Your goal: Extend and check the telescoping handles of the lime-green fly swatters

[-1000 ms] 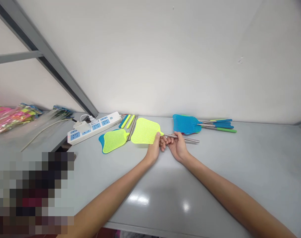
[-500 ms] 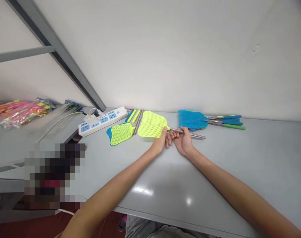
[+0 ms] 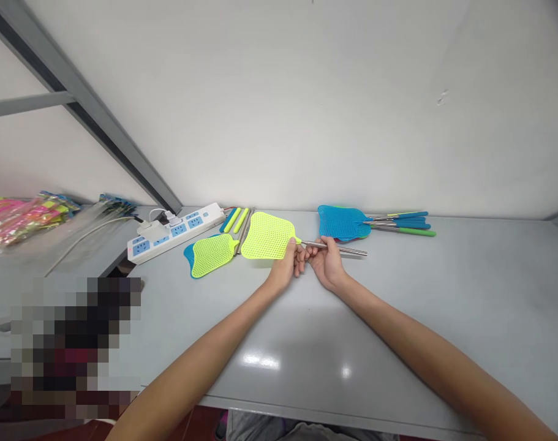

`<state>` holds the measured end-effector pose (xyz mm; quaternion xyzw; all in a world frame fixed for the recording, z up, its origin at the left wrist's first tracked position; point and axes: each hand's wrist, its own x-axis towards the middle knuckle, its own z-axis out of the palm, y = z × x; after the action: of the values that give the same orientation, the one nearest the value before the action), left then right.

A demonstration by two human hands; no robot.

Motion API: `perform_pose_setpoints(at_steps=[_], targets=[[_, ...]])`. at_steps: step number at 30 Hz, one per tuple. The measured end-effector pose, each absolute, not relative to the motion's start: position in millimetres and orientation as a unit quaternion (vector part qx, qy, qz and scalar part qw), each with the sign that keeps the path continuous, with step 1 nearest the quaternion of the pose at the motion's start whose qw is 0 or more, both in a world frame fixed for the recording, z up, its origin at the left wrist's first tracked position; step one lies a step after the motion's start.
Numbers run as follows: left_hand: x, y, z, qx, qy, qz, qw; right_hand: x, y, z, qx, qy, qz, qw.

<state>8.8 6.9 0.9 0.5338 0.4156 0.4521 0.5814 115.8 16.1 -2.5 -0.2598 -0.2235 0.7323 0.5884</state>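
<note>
Glossy clear plastic bags with pink and yellow contents (image 3: 26, 223) lie at my far left, with a clear bag showing dark and blue pieces (image 3: 116, 207) just beside them. A pale cable (image 3: 79, 237) runs past toward a long white plastic power strip with blue socket panels (image 3: 180, 233). I see the strip lying slantwise on the smooth grey tabletop (image 3: 306, 331), white plugs (image 3: 150, 230) seated in it.

Right of the strip, I have a yellow-green perforated plastic swatter head (image 3: 213, 255) lying over a blue one, of which mainly the edge shows. Behind them are slim blue and yellow-green tubular grips (image 3: 241, 220) and thin dull metal rods (image 3: 244, 225), partly hidden.

At my centre is the yellow-green perforated plastic swatter with a bare silver metal shaft (image 3: 268, 236), held flat across both hands, head to the left, shaft pointing right. The left hand (image 3: 284, 264) has its thumb on the neck and its fingers curled beneath, closed on it. The right hand (image 3: 328, 263) pinches the shaft under its thumb, fingers bent in close to the left ones; their exact grip is hard for me to make out.

Just behind the right hand, a stack of swatters with a blue perforated head on top (image 3: 343, 222) rests by the wall, blue and green handles fanned rightward.
</note>
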Motion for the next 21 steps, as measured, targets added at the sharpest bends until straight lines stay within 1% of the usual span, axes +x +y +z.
perform_pose_setpoints(at_steps=[8,13,15,17,19,21], targets=[[9.4,5.8,3.5,0.533,0.408,0.463,0.579,116.6,16.3,-2.3,-0.249,-0.220,0.737,0.589],[9.1,5.5,3.7,0.500,0.439,0.495,0.559,114.5,15.3,-0.5,-0.253,-0.216,0.729,0.599],[7.0,4.6,5.2,0.518,0.460,0.503,0.516,114.1,15.2,-0.3,-0.254,-0.204,0.725,0.607],[1.9,3.7,8.7,0.575,0.485,0.488,0.443,114.1,15.2,-0.5,-0.252,-0.185,0.718,0.622],[-7.5,3.9,14.3,0.659,0.497,0.438,0.356,114.3,15.3,-0.6,-0.243,-0.164,0.708,0.643],[-21.6,6.8,20.6,0.735,0.499,0.357,0.290,114.4,15.2,-0.4,-0.237,-0.151,0.701,0.656]])
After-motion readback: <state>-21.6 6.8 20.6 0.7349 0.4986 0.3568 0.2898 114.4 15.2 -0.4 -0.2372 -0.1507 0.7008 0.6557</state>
